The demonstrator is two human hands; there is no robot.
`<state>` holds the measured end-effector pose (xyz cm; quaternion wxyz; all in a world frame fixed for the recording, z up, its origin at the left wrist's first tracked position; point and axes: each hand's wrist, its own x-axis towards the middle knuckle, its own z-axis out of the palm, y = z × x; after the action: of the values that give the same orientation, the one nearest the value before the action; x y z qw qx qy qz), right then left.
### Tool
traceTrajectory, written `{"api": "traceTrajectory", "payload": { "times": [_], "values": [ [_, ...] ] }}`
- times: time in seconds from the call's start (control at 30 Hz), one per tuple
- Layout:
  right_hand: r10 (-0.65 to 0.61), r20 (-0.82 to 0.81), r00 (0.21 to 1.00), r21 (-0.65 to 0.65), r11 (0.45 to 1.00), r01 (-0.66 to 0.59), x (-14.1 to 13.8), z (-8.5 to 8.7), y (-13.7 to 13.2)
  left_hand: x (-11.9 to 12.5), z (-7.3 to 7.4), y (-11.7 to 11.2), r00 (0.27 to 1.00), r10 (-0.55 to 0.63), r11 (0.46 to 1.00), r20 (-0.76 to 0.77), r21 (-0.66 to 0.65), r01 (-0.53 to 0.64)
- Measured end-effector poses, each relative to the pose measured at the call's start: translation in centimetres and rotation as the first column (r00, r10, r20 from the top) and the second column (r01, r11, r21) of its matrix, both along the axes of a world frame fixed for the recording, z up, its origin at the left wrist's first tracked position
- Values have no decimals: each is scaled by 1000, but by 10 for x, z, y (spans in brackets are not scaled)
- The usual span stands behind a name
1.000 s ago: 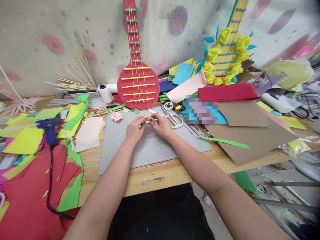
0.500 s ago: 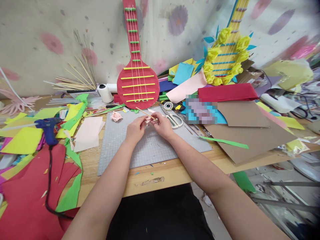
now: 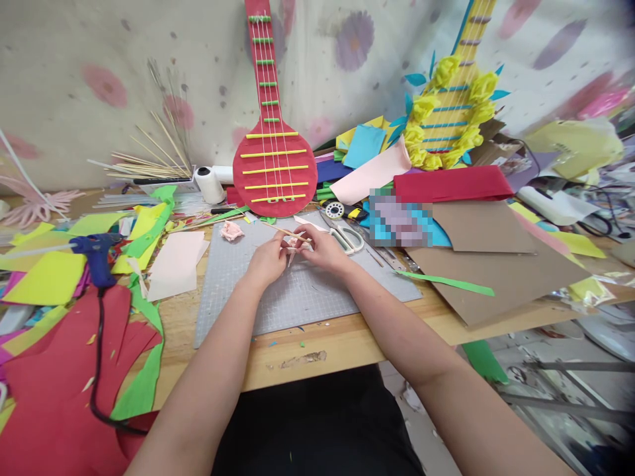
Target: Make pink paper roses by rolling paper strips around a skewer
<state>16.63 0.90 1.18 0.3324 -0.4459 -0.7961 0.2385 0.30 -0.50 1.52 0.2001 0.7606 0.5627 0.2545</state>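
Over the grey cutting mat (image 3: pixel 233 291) my two hands meet, fingertips close together. My left hand (image 3: pixel 268 261) is closed, pinching a small piece of pale pink crepe paper (image 3: pixel 294 244). My right hand (image 3: pixel 325 250) has its fingers closed on a thin wooden stick (image 3: pixel 284 231), which slants across above the paper. Fingers hide part of both the paper and the stick. A finished pink paper rose (image 3: pixel 231 230) lies at the mat's upper left. White-handled scissors (image 3: pixel 351 239) rest just beyond my right hand.
A red paper lute (image 3: pixel 275 165) leans on the wall behind the mat; a yellow flowered one (image 3: pixel 449 112) stands right. A blue glue gun (image 3: pixel 102 258) lies among paper scraps at left. Brown cardboard (image 3: pixel 501 277) and a green strip (image 3: pixel 446 282) lie right.
The stick has shifted and lies flatter, its far end farther left. My right hand's fingers have curled further over it, and the pink paper has turned slightly between my fingertips.
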Motion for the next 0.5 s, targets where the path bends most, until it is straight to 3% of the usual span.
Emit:
{"api": "traceTrajectory", "payload": {
  "times": [0.2,0.37,0.43,0.5],
  "values": [
    [-16,-38,999,-26,1000,15,-1,-3,3,1,-2,1,999,34,997,-14,69,-32],
    [-105,-117,988,-58,993,99,-8,-12,5,4,-5,-1,954,215,939,207,223,-260],
    [-123,-120,985,-50,992,118,-10,-12,4,7,-5,-1,893,286,921,348,159,-357],
    [-149,-121,982,-31,989,146,-11,-10,2,10,-6,0,816,338,927,470,-18,-374]
  ]
}}
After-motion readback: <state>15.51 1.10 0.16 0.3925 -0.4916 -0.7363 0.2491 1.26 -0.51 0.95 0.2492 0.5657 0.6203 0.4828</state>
